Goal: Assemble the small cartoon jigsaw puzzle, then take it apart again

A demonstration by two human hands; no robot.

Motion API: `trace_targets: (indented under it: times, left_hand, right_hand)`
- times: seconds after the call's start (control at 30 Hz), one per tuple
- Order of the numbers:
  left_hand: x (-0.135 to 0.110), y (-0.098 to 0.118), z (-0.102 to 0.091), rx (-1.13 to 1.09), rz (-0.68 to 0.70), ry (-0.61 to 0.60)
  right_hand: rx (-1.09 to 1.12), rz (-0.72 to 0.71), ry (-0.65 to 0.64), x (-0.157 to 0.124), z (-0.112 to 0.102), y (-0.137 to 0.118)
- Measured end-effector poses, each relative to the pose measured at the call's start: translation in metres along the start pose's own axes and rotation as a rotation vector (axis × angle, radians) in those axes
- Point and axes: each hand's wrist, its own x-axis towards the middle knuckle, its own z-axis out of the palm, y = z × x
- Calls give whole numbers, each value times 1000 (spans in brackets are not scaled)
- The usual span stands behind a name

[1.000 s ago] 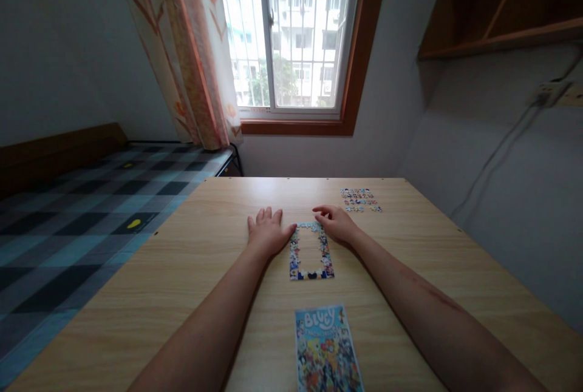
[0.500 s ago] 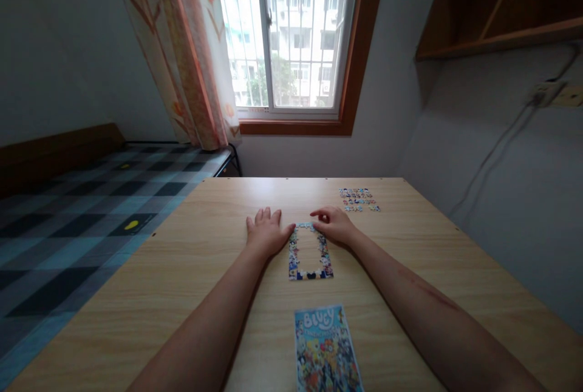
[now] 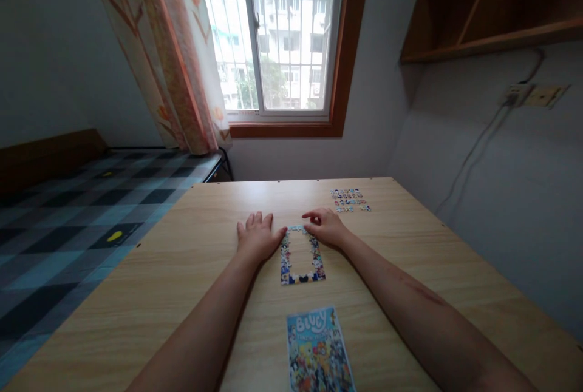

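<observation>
A rectangular border of joined jigsaw pieces [image 3: 285, 261] lies flat on the wooden table, with bare tabletop inside it. My left hand [image 3: 257, 237] rests palm down at its upper left, fingers spread and the thumb tip against the corner. At the upper right is my right hand [image 3: 327, 226], its fingers partly curled, index finger apart from the thumb, thumb tip touching the border's top edge. No loose piece shows in either hand. Nearer to me lies a picture sheet [image 3: 319, 349] lettered "Bluey", cut off by the bottom of the view.
Several loose jigsaw pieces [image 3: 350, 201] lie in rows at the table's far right. The wooden table [image 3: 182, 295] reaches toward the window wall. A checked bed [image 3: 113, 198] stands to the left; a wooden shelf [image 3: 492, 46] hangs at upper right, above a cable [image 3: 471, 143].
The whole view has shifted slightly, so the table and window appear further left. Both hands keep nearly the same places at the border's top corners.
</observation>
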Motion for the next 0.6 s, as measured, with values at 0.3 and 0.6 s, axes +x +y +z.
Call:
trace_targets:
  times: [0.3,0.6]
  left_hand:
    - [0,0,-1,6,-6,7]
    - [2,-2,2,7,3,25]
  right_hand:
    - [-33,-24,0,0,0,-3]
    - [-24,-27,28,-1,0,-6]
